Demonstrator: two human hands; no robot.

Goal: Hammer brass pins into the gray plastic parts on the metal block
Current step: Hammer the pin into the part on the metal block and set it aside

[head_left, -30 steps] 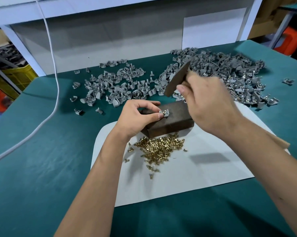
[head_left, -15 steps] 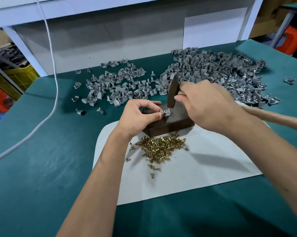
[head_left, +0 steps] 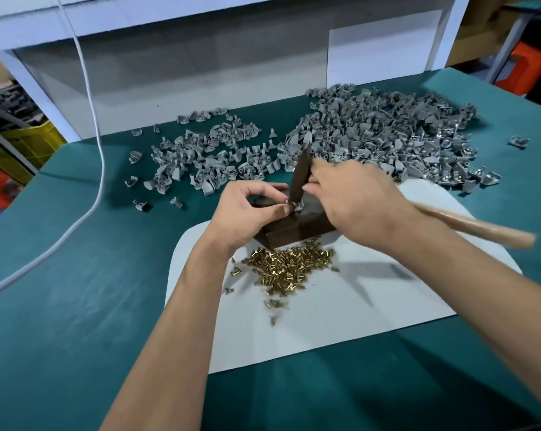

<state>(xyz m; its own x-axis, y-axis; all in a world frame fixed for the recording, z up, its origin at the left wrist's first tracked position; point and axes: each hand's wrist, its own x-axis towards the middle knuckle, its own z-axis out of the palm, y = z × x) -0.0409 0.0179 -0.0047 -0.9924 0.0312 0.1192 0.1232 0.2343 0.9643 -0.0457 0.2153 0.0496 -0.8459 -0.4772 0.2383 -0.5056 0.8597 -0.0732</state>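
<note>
At frame centre the left hand (head_left: 247, 209) pinches a gray plastic part (head_left: 295, 206) on the metal block (head_left: 297, 223), fingers (head_left: 283, 209) touching it. The hammer (head_left: 300, 174), gripped by the right hand (head_left: 356, 200), stands near upright, head on the part, just right of those fingertips; its handle runs toward right of frame

No text, label, brand, number or sign can be read anywhere in the head view.
</note>
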